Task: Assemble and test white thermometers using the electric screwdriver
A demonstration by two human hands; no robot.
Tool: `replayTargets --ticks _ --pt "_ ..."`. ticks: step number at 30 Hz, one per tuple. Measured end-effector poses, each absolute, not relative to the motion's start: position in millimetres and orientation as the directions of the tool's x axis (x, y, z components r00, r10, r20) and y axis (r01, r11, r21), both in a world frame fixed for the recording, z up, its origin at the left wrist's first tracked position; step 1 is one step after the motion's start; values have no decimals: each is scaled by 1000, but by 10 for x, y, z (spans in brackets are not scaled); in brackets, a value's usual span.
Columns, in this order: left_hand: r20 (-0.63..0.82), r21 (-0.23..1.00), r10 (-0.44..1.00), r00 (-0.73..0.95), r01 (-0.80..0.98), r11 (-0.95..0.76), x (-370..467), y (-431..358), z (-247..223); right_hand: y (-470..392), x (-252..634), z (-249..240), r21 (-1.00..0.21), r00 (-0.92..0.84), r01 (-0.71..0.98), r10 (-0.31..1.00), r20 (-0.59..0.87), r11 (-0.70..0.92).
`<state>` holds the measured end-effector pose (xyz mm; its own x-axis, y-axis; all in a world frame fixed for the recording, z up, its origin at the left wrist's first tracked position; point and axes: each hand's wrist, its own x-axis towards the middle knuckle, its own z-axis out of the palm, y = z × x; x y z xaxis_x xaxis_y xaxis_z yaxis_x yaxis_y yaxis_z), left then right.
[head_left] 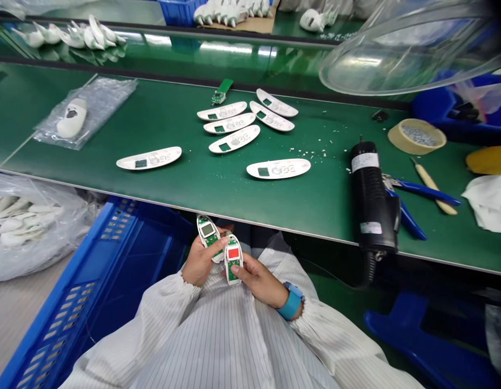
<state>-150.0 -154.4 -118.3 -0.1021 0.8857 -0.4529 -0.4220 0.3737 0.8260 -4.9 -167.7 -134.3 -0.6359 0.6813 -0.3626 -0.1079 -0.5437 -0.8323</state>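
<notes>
Showing red screen (233, 253), green board (230, 263), white rounded casing (234, 282)

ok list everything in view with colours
opened devices: two, white and green, held
bench: one, green, centre
covers: seven, white, on bench
circuit board: one, green, behind covers
bagged part: one, white, bench left
power tool: one, black, bench right
pliers: one, blue handles, beside power tool
thin tool: one, tan, beside pliers
ring: one, tan, behind pliers
crumpled wad: one, white, right
item: one, yellow, right
bins: three, blue, left, top, right
dome: one, clear, upper right
filled bag: one, clear, left
parts: several, white, beyond bench
wristband: one, blue, right wrist
left hand, right hand: two, bare, centre
</notes>
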Motion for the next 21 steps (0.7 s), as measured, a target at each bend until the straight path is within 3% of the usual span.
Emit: replayTargets --ticks 11,21 --pt "-464 855 873 -147 -332 399 -1492 -1549 -1246 -1645 -17 -1382 -750 -725 -147 586 -361 -645" --pt "-479 849 863 -160 -332 410 -1486 -1552 -1281 -1644 -21 -1383 -741 -736 -159 579 -351 -652"
